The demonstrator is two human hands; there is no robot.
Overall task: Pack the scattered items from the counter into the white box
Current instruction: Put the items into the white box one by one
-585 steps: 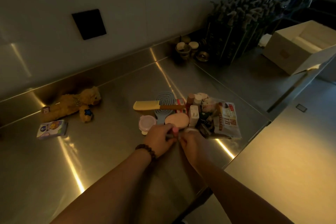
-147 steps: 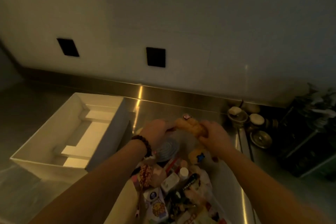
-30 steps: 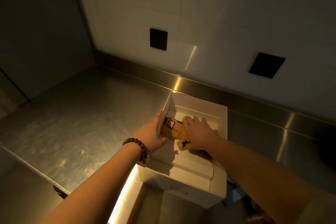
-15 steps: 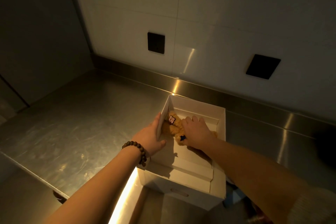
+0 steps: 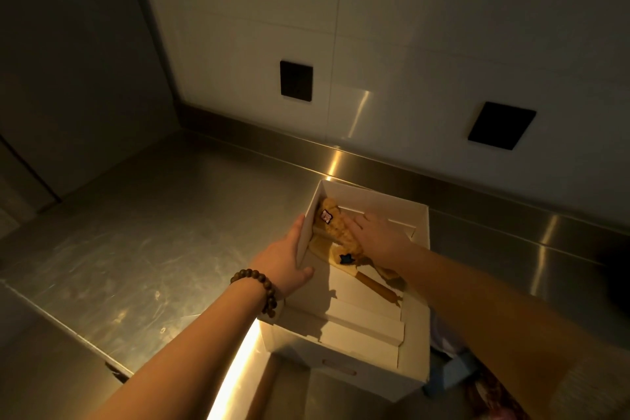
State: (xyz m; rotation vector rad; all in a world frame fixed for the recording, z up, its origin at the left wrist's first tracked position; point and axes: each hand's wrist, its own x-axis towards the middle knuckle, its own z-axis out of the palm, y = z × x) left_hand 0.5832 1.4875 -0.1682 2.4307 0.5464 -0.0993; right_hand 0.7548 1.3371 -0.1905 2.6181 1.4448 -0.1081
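Observation:
The white box stands on the steel counter, with folded cardboard inserts inside. A tan plush toy with a small tag and a blue star lies in its far left corner. Under the toy lies a yellow brush, handle towards me. My left hand grips the box's left wall, thumb inside and fingers outside. My right hand lies flat inside the box, fingers spread, pressing against the toy's right side.
More scattered items, dim and mostly hidden by my right arm, lie just right of the box at the lower right. Two black wall plates sit above the backsplash. The counter's front edge runs at the lower left.
The plush toy has slid further into the box's far left corner. My right hand has flattened beside it, uncovering the brush. My left hand stays on the box wall.

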